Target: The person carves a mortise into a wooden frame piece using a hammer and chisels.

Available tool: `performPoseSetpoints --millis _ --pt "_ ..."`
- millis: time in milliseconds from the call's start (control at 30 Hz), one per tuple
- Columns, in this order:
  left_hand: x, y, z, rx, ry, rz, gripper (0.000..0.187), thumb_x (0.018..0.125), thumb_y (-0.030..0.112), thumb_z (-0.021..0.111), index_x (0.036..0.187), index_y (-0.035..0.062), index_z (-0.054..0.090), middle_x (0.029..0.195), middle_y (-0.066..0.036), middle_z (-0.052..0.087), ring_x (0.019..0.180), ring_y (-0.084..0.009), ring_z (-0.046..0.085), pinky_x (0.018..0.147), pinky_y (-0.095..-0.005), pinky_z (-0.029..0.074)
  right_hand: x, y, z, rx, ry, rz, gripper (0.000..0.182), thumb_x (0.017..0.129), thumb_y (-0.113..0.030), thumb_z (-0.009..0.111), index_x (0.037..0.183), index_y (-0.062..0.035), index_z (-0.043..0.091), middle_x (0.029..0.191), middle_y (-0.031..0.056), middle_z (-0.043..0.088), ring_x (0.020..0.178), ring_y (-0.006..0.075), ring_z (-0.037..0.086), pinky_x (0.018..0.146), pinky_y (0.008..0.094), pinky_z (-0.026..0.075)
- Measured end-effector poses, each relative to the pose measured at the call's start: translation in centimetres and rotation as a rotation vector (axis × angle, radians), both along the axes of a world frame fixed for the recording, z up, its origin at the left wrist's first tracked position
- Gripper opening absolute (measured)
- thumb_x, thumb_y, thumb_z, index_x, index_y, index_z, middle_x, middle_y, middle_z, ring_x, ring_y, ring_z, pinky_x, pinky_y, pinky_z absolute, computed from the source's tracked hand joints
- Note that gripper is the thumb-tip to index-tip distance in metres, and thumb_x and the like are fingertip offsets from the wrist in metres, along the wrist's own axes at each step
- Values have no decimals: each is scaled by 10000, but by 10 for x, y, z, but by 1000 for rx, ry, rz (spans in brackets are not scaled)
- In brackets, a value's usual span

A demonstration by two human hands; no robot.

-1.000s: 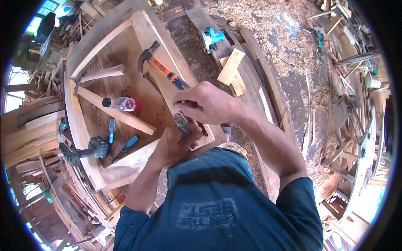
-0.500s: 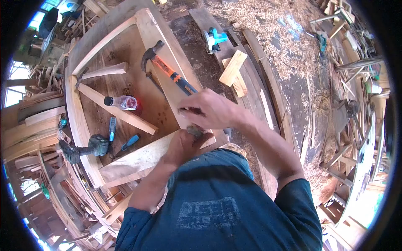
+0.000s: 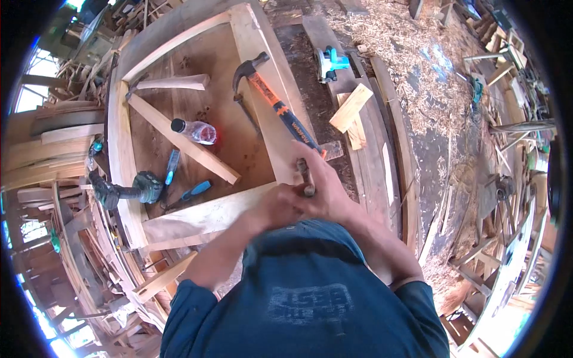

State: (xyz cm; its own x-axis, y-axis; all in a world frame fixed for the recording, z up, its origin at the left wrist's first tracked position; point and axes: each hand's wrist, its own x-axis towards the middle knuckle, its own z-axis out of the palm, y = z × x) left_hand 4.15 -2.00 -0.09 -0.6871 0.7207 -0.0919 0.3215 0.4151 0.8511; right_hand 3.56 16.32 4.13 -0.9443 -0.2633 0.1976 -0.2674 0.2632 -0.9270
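Note:
My left hand (image 3: 279, 206) and my right hand (image 3: 323, 186) meet at the near right corner of a wooden frame (image 3: 200, 213), close to my shirt. Between them is a small dark object (image 3: 307, 179), too small to name; the fingers of my right hand curl round it. My left hand's fingers are closed against the right hand, and what they grip is hidden. An orange and black hammer (image 3: 274, 106) lies on the frame's right side, its handle end just beyond my right hand.
Inside the frame lie a bottle (image 3: 197, 132), a blue-handled tool (image 3: 196, 190) and a loose wooden strip (image 3: 179, 138). A cordless drill (image 3: 128, 191) rests on the left rail. A teal power saw (image 3: 332, 64) and wood offcuts (image 3: 352, 108) sit on planks to the right.
The view has shifted, so the frame and tools appear further right. My right hand has come down from above and now touches my left hand, with the dark object between them.

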Motion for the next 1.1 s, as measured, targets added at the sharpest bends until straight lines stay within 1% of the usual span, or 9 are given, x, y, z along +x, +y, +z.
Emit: performPoseSetpoints --millis 100,133,233,300,400,567,800,1033,1100 --pt "-47 -22 27 279 -319 194 290 928 219 670 1174 66 673 981 -181 725 951 -316 714 868 -396 545 -1 -12 -19 -147 -253 -175 208 848 -99 676 986 -25 540 794 48 552 718 147 533 685 298 471" --pt "-75 -35 20 -81 -190 345 312 949 239 634 1185 36 655 1063 -185 714 1024 -328 700 906 -388 527 -3 -15 -19 -190 -287 -185 186 854 -101 660 970 -29 533 781 44 545 711 144 525 675 302 466" --pt "-129 -9 -22 -50 215 769 531 956 319 582 1371 -7 518 1370 -265 568 1243 -373 590 1026 -463 479 0 -23 -22 -260 -381 -208 138 867 -108 617 932 -40 515 754 35 523 691 133 499 647 305 443" --pt "-147 31 -52 -333 313 996 721 945 398 569 1496 -12 352 1538 -307 368 1358 -444 457 1112 -529 397 0 -22 -23 -236 -395 -199 124 866 -115 597 921 -46 510 750 33 510 680 123 478 628 298 420" --pt "-143 48 -35 -278 86 1053 870 941 529 540 1554 -12 240 1618 -313 184 1417 -499 357 1132 -546 376 9 -17 -28 -187 -347 -177 97 824 -46 546 913 -43 507 772 48 514 695 122 480 631 295 416" --pt "-142 51 -24 -324 65 1075 854 946 510 521 1565 -3 233 1606 -322 204 1400 -483 384 1141 -537 368 24 -23 -16 -112 -133 -136 110 815 -12 533 922 -31 519 793 61 543 705 135 507 659 292 440" --pt "-139 54 -32 -342 119 1068 829 902 419 571 1538 -26 283 1603 -309 213 1418 -456 346 1153 -525 344 -27 -32 -6 -183 -576 -176 90 881 -64 601 922 -27 529 782 25 533 691 95 504 607 264 425" --pt "-145 52 -27 -357 77 1078 830 909 436 546 1548 -17 276 1610 -292 220 1410 -458 358 1152 -515 353 19 -19 -14 -238 -132 -27 73 849 -11 559 896 -39 511 794 14 502 669 89 442 585 263 382" --pt "-140 57 -29 -374 85 1075 827 910 439 545 1547 -15 278 1608 -294 226 1402 -459 369 1147 -515 359 -20 -30 -5 -156 -386 -94 98 830 6 559 892 -38 497 786 20 490 659 103 436 581 273 382"
